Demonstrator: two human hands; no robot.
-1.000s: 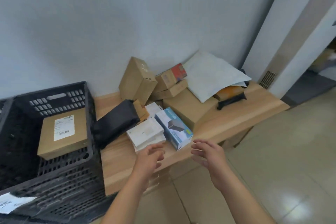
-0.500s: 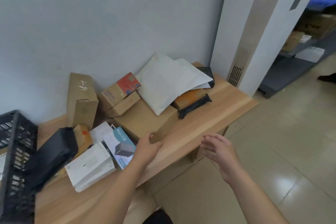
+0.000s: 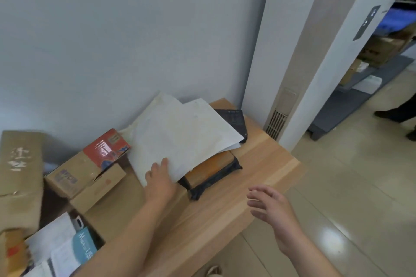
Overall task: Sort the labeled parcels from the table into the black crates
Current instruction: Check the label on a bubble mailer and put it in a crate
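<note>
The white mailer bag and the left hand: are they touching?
Touching. In the head view the left hand lies on the near corner of the white mailer bag, fingers resting on its surface, with no gap between them.

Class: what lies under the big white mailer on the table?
Under the white mailer an orange parcel in black wrap and a black item poke out; anything further beneath is covered.

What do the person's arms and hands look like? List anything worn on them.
Both forearms are bare up to the frame's edge: no sleeves show. The left hand and right hand wear no gloves, and no watch, bracelet or ring is visible on the wrists or fingers. No markings show.
</note>
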